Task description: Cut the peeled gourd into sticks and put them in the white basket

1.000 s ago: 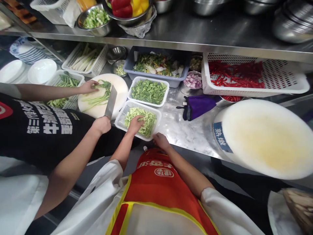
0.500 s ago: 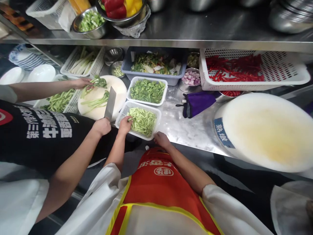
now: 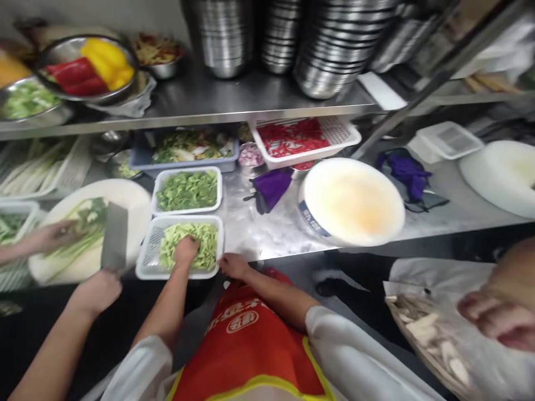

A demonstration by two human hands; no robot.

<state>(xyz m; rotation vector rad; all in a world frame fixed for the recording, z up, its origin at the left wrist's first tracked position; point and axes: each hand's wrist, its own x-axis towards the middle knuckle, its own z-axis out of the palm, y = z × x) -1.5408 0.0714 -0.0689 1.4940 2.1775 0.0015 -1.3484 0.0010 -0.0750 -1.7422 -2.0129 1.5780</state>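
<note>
My left hand point(image 3: 186, 252) is curled down into a heap of cut green stalks point(image 3: 207, 238), its fingertips hidden among the pieces. The heap fills part of a white plastic basket point(image 3: 147, 264) at the counter's front edge. At the basket's front right corner, my right hand point(image 3: 234, 266) has its fingers closed against the rim. Just behind stands a second white basket point(image 3: 220, 192) of leafy greens point(image 3: 188, 190). To the left, a co-worker's hand point(image 3: 98, 292) grips a cleaver point(image 3: 114, 236) over a round cutting board point(image 3: 136, 203); their other hand point(image 3: 58, 236) rests by green stems.
A purple cloth point(image 3: 273, 186) lies right of the baskets, beside a large round white board point(image 3: 351, 195). Behind are a blue-grey tub point(image 3: 142, 160) and a basket of red peppers point(image 3: 292, 138). A shelf edge point(image 3: 188, 118) overhangs. Another person point(image 3: 451, 270) stands right, with pale sliced food.
My left hand has moved from the basket's left side into the cut stalks. My right hand stays at the corner. The view has swung right, bringing another person's pale sliced food into sight.
</note>
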